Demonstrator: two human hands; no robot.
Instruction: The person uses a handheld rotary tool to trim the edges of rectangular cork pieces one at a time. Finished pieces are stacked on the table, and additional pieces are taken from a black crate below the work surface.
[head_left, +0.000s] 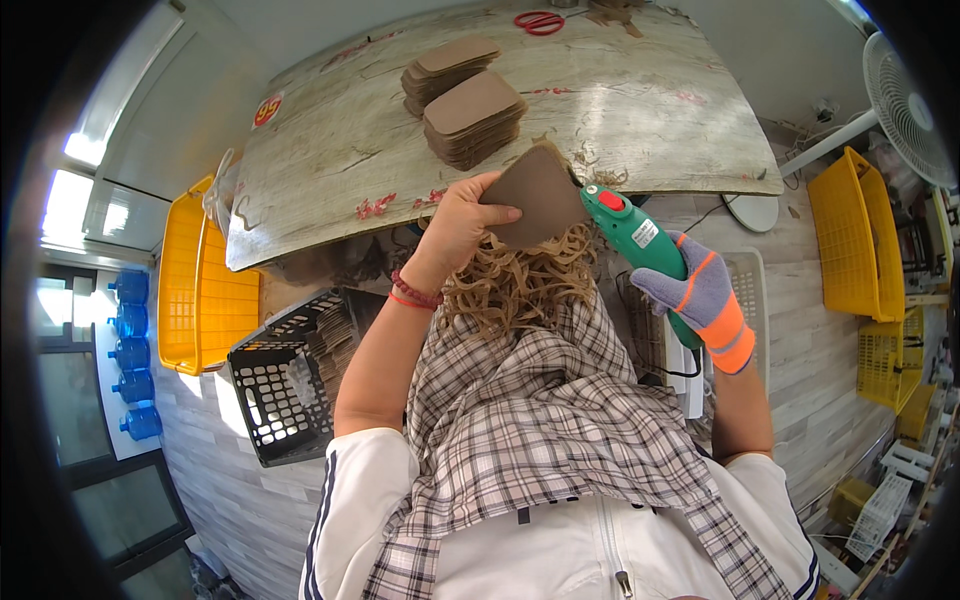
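My bare left hand point(464, 222) pinches a flat brown piece point(545, 198) with rounded corners, thumb on top, just past the table's near edge. In my gloved right hand point(700, 292), wrapped around its body, is a green handheld electric cutter point(632, 228) with a red button. The cutter's head meets the right edge of the brown piece; the blade itself is too small to make out. Curled brown trimmings point(520, 282) are heaped on my lap below the piece. Two stacks of similar brown pieces, a nearer one point(474, 112) and a farther one point(455, 58), stand on the table.
The wood-patterned table point(330, 140) carries red-handled scissors point(540, 22) at its far side. Left of me are a black crate point(272, 400) with brown pieces inside and a yellow basket point(180, 290). To the right stand a white fan point(900, 85) and another yellow basket point(850, 240).
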